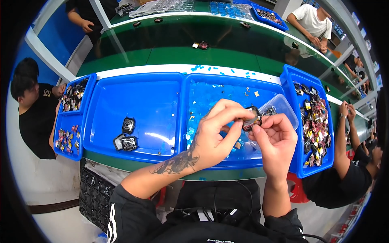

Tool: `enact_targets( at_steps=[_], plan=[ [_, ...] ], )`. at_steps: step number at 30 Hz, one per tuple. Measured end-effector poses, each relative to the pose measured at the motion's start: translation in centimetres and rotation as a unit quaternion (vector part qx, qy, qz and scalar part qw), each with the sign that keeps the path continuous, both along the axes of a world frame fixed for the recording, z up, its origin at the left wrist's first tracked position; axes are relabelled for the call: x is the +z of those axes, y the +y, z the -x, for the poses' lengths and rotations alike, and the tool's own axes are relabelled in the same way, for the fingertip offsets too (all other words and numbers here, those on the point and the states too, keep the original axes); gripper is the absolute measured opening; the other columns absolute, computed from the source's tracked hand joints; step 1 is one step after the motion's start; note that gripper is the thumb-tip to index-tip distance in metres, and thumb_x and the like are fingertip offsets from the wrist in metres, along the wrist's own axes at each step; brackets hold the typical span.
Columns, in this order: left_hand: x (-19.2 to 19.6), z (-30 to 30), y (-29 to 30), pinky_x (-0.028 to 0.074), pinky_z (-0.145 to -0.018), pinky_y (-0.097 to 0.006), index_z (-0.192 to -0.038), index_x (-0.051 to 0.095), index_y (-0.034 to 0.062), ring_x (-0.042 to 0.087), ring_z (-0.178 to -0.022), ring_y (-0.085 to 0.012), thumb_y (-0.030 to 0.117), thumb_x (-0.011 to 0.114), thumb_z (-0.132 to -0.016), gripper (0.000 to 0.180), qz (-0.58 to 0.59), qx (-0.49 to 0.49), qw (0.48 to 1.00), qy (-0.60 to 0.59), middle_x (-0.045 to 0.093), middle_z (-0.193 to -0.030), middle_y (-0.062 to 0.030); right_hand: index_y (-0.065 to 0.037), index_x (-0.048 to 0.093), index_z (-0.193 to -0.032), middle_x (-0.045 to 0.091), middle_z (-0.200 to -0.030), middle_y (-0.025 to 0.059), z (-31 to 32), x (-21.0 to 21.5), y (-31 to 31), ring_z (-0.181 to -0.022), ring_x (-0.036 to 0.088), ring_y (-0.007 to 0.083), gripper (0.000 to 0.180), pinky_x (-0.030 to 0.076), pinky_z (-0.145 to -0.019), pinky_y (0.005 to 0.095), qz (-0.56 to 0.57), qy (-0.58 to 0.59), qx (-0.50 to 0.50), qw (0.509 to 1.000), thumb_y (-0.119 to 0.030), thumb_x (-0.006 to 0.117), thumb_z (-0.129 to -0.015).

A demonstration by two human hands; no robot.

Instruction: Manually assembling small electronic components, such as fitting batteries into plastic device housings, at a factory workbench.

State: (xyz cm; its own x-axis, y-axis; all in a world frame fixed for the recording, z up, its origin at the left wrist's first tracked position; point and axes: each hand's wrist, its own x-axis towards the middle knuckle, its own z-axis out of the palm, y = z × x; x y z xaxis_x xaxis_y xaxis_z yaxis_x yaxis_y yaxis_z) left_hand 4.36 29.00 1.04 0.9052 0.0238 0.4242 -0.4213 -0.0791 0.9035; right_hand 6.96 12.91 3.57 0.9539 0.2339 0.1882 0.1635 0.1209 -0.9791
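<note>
Over the right-middle blue tray (239, 163), both my hands are on one small black, square-framed smartwatch case (254, 117) with reddish parts at its lower side. My left hand (216, 137) pinches it between thumb and fingers from the left. My right hand (277, 137) closes on its right edge with thumb and forefinger. Fingers cover much of the case. A clear plastic box (288, 110) with small metallic parts stands just behind my right hand. In the left-middle blue tray (105, 95) lie several similar black cases (129, 143) with round centres.
Blue film scraps (202, 97) litter the tray beneath my hands. A blue tray (302, 169) at right is heaped with small assemblies; stacked blue trays (82, 115) stand at left. Beyond runs a green conveyor belt (170, 56) bearing scattered parts. Co-workers sit on both sides and across.
</note>
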Motion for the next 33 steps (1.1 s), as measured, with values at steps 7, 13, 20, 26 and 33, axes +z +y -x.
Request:
enact_targets(
  at_steps=[7,13,20,26,33],
  plan=[
    [0.4,0.0,0.0,0.055,-0.072,-0.025,-0.123,0.057,0.0023,0.058,-0.097,-0.02,-0.005,0.051,-0.089,0.035,-0.125,0.049,0.99,-0.042,0.051,-0.109,-0.0136,0.002,0.05,-0.096,0.06,-0.093,0.011,-0.4,0.1,0.2,-0.083,0.066,0.0141,0.02,0.059,-0.069,0.026,-0.012,0.024,0.013,1.0,0.01,0.063,-0.084],
    [0.5,-0.1,-0.8,0.058,-0.068,-0.028,-0.111,0.056,0.0012,0.061,-0.099,-0.0224,-0.002,0.064,-0.084,0.028,-0.097,0.06,0.991,-0.064,0.053,-0.114,-0.0154,0.003,0.05,-0.097,0.061,-0.09,0.0097,-0.9,0.0,-0.3,-0.081,0.066,0.0135,0.021,0.058,-0.069,0.0251,-0.036,0.018,0.011,0.999,0.01,0.063,-0.083],
    [0.2,-0.2,-1.1,0.057,-0.07,-0.027,-0.105,0.056,0.0016,0.061,-0.102,-0.0205,-0.003,0.063,-0.084,0.023,-0.022,0.059,0.996,-0.059,0.055,-0.112,-0.0136,0.002,0.052,-0.102,0.06,-0.093,0.0078,-0.1,0.4,-0.7,-0.08,0.065,0.012,0.024,0.056,-0.066,0.0226,-0.016,0.022,0.031,0.999,0.009,0.065,-0.083],
    [0.6,1.4,-0.6,0.056,-0.072,-0.034,-0.093,0.062,0.0019,0.065,-0.088,-0.025,-0.003,0.067,-0.079,0.015,-0.109,0.123,0.986,-0.04,0.053,-0.106,-0.0158,0.002,0.052,-0.106,0.058,-0.097,0.0073,0.2,-0.3,0.4,-0.083,0.064,0.0112,0.027,0.056,-0.068,0.0225,-0.042,0.05,0.027,0.997,0.006,0.067,-0.084],
    [0.7,0.5,-0.6,0.055,-0.067,-0.026,-0.091,0.058,0.0014,0.06,-0.09,-0.0181,-0.003,0.068,-0.078,0.017,-0.071,0.105,0.99,-0.063,0.05,-0.106,-0.0129,0.004,0.054,-0.106,0.061,-0.097,0.0114,0.0,0.4,-0.2,-0.084,0.067,0.0164,0.026,0.058,-0.073,0.0273,-0.046,0.068,0.048,0.996,0.005,0.067,-0.084]
  ],
)
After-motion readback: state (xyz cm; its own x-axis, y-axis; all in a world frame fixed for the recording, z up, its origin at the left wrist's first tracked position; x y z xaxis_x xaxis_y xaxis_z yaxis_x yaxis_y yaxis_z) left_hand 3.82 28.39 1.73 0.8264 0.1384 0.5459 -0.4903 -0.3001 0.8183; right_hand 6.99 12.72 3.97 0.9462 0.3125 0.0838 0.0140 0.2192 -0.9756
